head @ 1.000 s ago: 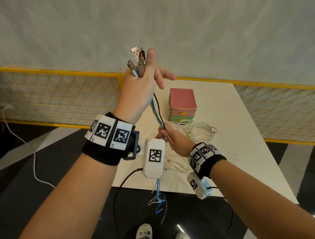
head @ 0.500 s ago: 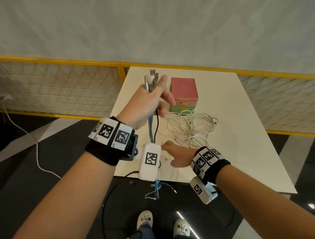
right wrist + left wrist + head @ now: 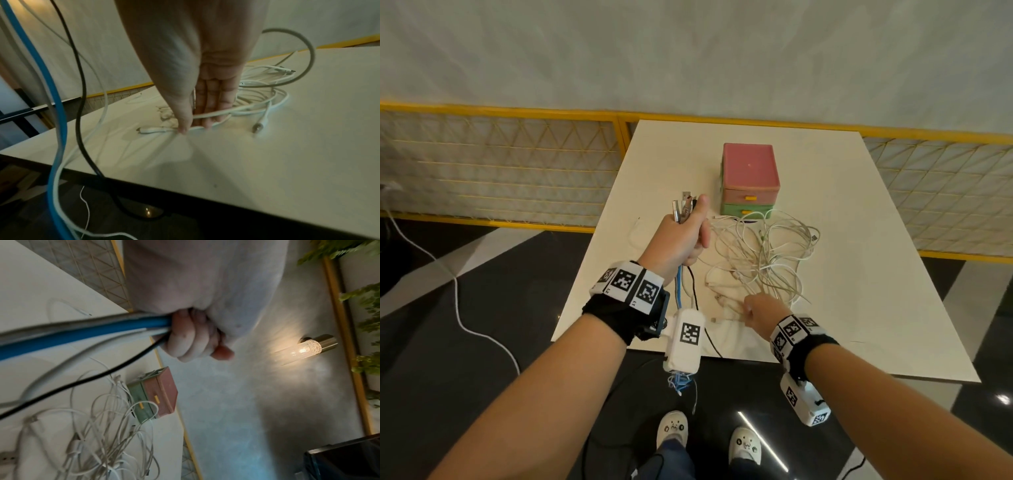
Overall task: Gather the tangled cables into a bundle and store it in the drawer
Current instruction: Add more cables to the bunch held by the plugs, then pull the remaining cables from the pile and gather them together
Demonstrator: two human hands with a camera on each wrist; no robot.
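Left hand [image 3: 681,236] is clamped round the blue, black and grey cables [image 3: 82,336], plugs up. Right hand [image 3: 197,104] pinches a thin white cable end [image 3: 153,129] at 6 o'clock of the loose white cable tangle [image 3: 763,253]. The pink-and-green plastic drawer box [image 3: 750,178] sits at 12. Best to lift slowly and feed that end into the left fist.

I held my left forearm raised ahead of me, my left hand [image 3: 678,236] closed in a fist with the thumb up, around a bunch of blue, grey, black and white cables [image 3: 678,284]. My right arm reached lower and further forward. My right hand [image 3: 756,310] pointed down, its straight fingers [image 3: 209,104] and thumb pinching a thin white cable [image 3: 158,129] at their tips.
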